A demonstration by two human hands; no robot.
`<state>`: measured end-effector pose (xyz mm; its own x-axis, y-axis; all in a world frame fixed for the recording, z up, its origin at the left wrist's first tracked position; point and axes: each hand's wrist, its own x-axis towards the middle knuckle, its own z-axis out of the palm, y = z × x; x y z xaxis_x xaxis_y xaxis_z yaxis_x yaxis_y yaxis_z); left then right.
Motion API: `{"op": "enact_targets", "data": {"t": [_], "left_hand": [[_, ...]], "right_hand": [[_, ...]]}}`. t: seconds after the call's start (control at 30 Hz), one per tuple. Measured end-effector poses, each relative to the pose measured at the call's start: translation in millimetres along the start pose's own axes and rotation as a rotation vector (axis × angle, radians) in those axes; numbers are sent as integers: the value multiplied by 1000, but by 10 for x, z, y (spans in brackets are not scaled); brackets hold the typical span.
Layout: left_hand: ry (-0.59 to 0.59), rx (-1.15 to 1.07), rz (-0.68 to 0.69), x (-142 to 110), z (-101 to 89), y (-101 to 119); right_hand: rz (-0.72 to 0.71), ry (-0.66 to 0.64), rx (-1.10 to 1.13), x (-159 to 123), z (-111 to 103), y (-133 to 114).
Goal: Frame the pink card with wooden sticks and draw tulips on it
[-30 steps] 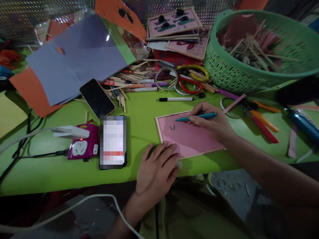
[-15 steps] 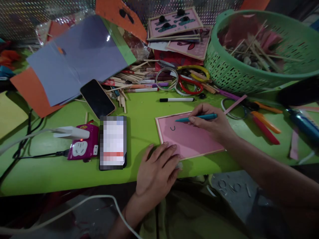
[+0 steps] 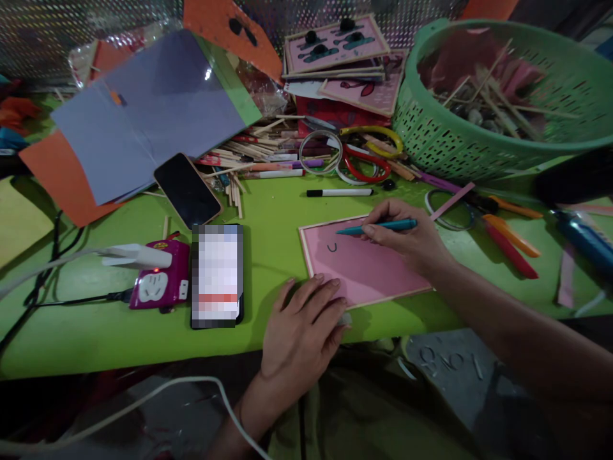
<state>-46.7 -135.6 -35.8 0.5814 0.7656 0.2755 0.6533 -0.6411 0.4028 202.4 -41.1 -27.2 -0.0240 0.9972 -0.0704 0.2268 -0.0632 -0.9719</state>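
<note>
A pink card [image 3: 368, 275] edged with thin wooden strips lies on the green table. Near its upper left corner is a small dark curved mark like a "U" [image 3: 332, 247]. My right hand [image 3: 400, 233] is closed around a teal marker [image 3: 352, 230], whose tip points left, at or just above the card to the upper right of the mark. My left hand [image 3: 304, 326] lies flat with fingers spread, its fingertips over the card's lower left corner. A small greyish thing [image 3: 345, 318] shows partly beside that hand; its kind is unclear.
Left of the card lie a lit phone [image 3: 216, 275], a dark phone [image 3: 188, 190] and a magenta power strip [image 3: 179, 262] with cables. Behind it are a white marker with black cap [image 3: 340, 192], scissors [image 3: 366, 167], wooden sticks and a green basket [image 3: 445, 137]. Pliers-like handles [image 3: 512, 246] lie right.
</note>
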Motion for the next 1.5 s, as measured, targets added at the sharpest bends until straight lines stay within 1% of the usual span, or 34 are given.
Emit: {"op": "enact_targets", "data": {"t": [0.2,0.4,0.63,0.8,1.03,1.5], "left_hand": [[-14,5,1,-7,3,-7],[-45,-9,-30,-17,-6,6],[18,9,9,0,5,-7],[17,8,3,-9,12,-4],[-24,26,-2,-13,7,-1],[11,4,-23,-23,20,-9]], "right_hand": [[-2,-9,-9,-6,-7,-33],[4,-7,-5,-6,-11,-28],[5,-21,-3,-5,-14,-34],[-8,1,8,-10,-3,-32],[-12,-15,-33,4,-20,-28],[-33,-21,-32,2,-28,4]]}}
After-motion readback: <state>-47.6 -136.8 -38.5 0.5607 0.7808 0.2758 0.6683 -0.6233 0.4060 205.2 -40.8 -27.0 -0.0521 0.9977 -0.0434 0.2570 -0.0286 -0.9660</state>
